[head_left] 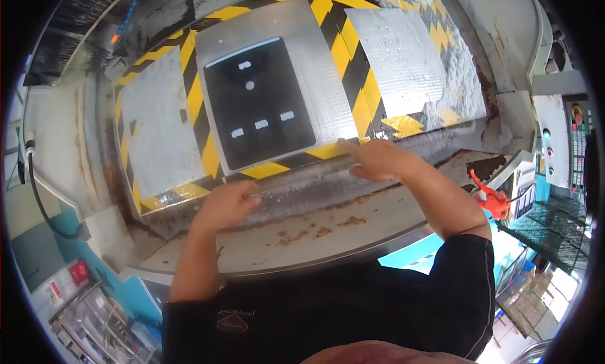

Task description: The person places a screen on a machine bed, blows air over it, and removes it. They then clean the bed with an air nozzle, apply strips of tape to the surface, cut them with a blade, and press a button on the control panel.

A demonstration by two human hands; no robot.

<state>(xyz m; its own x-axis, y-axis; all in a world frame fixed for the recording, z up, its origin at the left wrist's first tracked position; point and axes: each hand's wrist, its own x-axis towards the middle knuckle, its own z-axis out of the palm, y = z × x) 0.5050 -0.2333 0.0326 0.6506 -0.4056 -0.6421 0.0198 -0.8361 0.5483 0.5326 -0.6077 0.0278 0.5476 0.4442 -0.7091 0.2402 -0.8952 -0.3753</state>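
A dark rectangular panel (255, 102) lies flat on a grey metal surface, bordered by yellow-and-black striped tape (265, 170). It has a round light spot, several small light cutouts and a pale curved strip along its far end. My right hand (378, 159) is over the near edge of the bed, right of the panel. Its index finger is stretched toward the tape and the thumb stands apart; whether the fingertip touches the surface is unclear. My left hand (228, 203) hovers by the near edge, left of the panel's near corner, with fingers loosely bent and nothing visible in them.
Wet-looking metal plates (403, 62) lie to the right, with a whitish plate (157, 125) to the left. A rusty ledge (315, 232) runs between me and the bed. A red spray gun (493, 203) hangs at right, below a button panel (576, 143). A blue hose (130, 14) dangles far left.
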